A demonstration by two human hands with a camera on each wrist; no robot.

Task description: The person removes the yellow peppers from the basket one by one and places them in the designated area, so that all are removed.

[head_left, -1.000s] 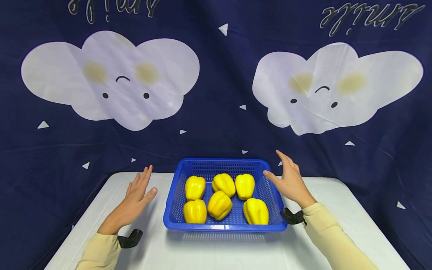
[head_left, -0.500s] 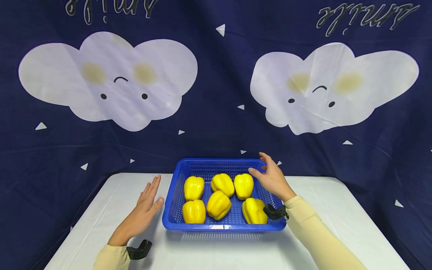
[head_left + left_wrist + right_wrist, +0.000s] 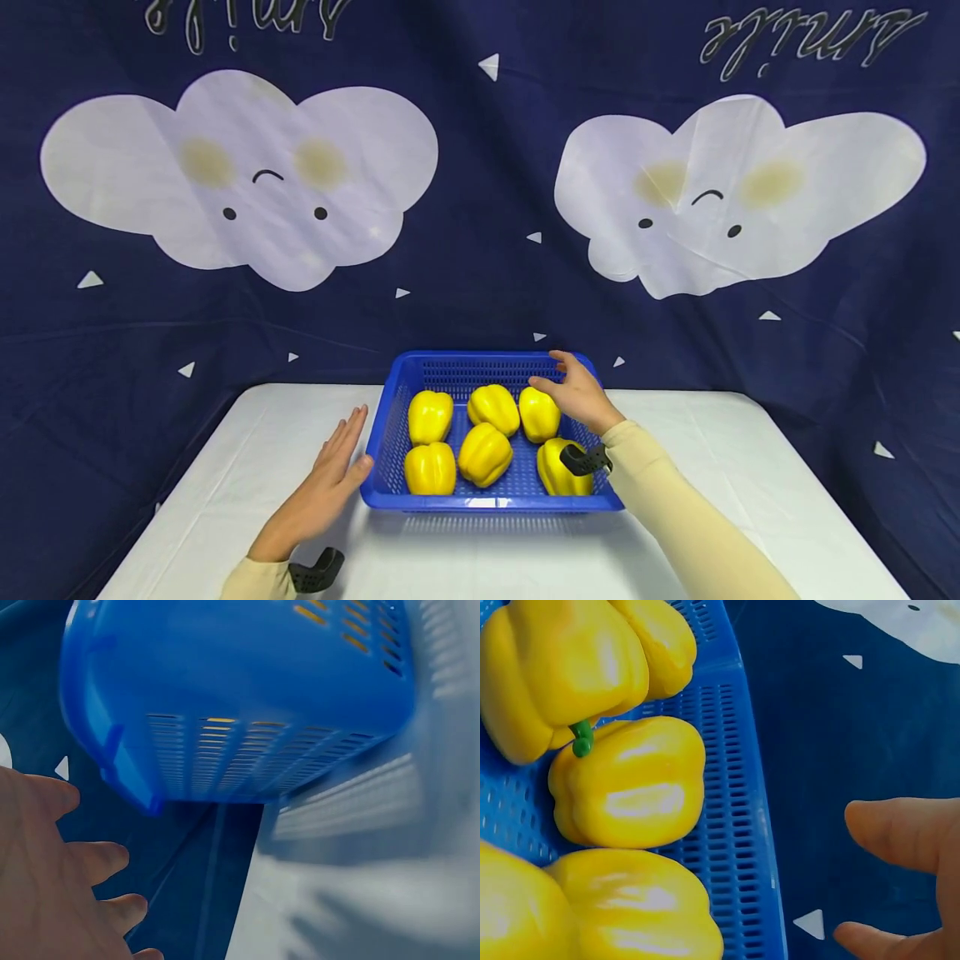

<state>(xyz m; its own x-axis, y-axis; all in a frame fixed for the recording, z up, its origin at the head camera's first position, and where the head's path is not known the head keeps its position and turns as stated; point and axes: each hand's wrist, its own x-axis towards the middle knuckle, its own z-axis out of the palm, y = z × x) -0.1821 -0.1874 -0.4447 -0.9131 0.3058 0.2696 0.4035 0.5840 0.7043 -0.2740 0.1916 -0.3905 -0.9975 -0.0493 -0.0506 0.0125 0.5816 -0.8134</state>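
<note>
Several yellow peppers lie in a blue plastic basket on the white table. My left hand is just left of the basket, fingers straight, holding nothing; in the left wrist view the hand is beside the basket's slotted wall. Above the basket's right part, my right hand hangs over the back-right pepper, thumb and fingers spread with nothing between them. The right wrist view shows peppers at the left and the hand's fingers at the right, apart from them.
A white-covered table extends on both sides of the basket. Behind it hangs a dark blue cloth printed with upside-down clouds and small triangles. Black straps with a device sit on both wrists.
My right hand has moved left from the basket's right rim to above the peppers. My left hand has come right, closer to the basket. The peppers lie as before.
</note>
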